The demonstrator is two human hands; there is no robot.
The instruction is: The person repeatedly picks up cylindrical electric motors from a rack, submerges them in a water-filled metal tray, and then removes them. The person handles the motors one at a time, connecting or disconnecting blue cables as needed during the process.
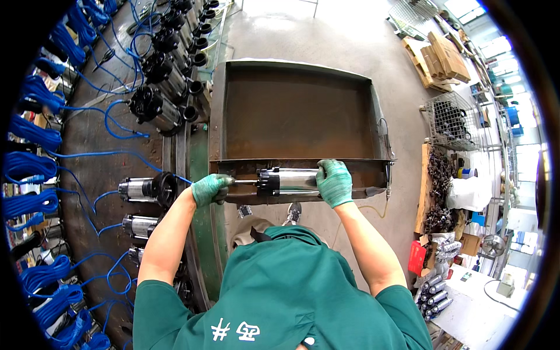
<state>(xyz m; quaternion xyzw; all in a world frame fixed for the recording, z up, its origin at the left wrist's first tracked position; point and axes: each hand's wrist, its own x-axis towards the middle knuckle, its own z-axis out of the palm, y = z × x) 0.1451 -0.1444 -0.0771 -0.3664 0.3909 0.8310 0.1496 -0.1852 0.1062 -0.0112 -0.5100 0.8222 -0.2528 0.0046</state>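
Note:
A silver cylindrical pump motor (296, 182) with a black ribbed end (268, 182) lies sideways over the narrow front section of a brown metal trough (298, 111). From its black end a thin metal shaft (245, 182) points left. My left hand (211, 190), in a green glove, is closed around the outer end of that shaft; its fingertips hide what else may be there. With a matching green glove, my right hand (335, 183) grips the motor's right end from above.
On the bench (99, 131) to my left stand several upright pumps (156, 111), with blue cables (32, 166) coiled along its far side. Two motors (139, 189) lie at the bench's near edge. A wire basket (452, 122), cardboard (448, 57) and a white table (466, 300) are at right.

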